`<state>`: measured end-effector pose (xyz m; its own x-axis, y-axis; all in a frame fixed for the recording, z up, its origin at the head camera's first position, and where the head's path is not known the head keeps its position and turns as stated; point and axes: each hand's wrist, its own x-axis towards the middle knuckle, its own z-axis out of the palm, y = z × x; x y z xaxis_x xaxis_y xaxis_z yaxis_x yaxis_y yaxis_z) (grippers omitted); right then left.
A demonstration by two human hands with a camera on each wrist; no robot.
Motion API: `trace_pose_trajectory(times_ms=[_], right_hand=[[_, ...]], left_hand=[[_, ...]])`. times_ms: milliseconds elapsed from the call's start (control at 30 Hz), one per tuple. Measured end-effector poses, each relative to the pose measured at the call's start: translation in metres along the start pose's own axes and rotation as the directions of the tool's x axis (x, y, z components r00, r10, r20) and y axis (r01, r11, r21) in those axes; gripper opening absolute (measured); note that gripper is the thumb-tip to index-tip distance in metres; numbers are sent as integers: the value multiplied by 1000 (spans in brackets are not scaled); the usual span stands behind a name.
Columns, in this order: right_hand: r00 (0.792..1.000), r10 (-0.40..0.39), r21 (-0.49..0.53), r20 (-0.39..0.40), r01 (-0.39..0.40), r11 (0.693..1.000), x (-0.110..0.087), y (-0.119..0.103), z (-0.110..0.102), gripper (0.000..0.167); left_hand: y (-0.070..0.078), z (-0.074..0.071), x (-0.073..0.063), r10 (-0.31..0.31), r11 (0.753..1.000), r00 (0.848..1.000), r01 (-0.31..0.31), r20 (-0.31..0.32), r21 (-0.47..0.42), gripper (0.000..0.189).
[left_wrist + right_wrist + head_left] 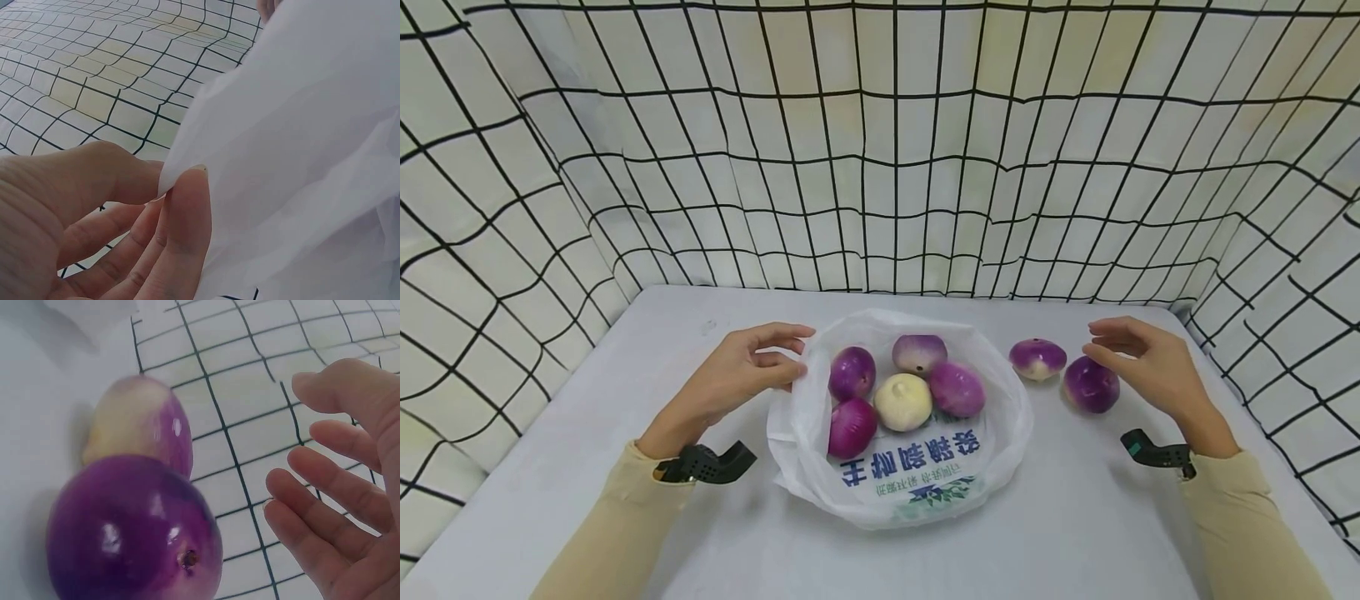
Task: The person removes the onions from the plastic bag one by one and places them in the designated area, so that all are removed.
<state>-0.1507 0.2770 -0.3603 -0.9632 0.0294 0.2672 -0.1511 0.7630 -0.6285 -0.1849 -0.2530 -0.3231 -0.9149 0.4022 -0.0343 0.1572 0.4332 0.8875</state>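
Observation:
A white plastic bag (925, 492) with blue print lies with its mouth spread wide. In it sit several round vegetables: purple ones (957, 389) that look like turnips and a pale, cream-coloured one (903, 402). My left hand (741, 371) pinches the bag's left rim between thumb and index finger; the left wrist view shows the thin film (281, 137) caught there. To the bag's right lie two more turnip-like vegetables, a purple-and-white one (1037, 359) and a dark purple one (1091, 385). My right hand (1142, 367) hovers beside the dark one, holding nothing, fingers (319, 544) apart from it.
A white-covered table (1075, 517) carries everything. Black-lined grid netting (880, 183) over white sheeting stands at the back and along both sides. Each wrist wears a black camera mount (718, 463).

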Motion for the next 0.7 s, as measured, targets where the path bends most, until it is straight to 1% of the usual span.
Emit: trace_pose_trajectory(times_ms=[133,233,300,400,500,600,700], right_hand=[[999,-45,21,1,45,999,-1,-17,4,42],[999,-49,34,11,49,998,-2,-29,8,40],[998,-68,44,17,68,997,-3,-34,11,40],[993,-119,77,26,117,990,-3,-42,16,39],[982,-187,114,29,182,977,-5,-51,22,38],[968,-250,122,37,244,962,-8,-62,28,38],[948,-313,117,53,305,945,-10,-74,35,38]], left_hand=[[-1,-1,-1,-4,1000,1000,4,-1,-8,56],[-1,-2,-1,-6,1000,1000,6,3,-18,57],[-1,-2,0,-7,1000,1000,7,7,-19,57],[-2,-2,1,-11,1000,1000,11,7,-16,56],[-3,-1,1,-12,1000,1000,12,10,-23,56],[-4,-1,2,-11,999,1000,11,12,-32,55],[-5,-1,1,-10,999,1000,11,9,-33,55]])
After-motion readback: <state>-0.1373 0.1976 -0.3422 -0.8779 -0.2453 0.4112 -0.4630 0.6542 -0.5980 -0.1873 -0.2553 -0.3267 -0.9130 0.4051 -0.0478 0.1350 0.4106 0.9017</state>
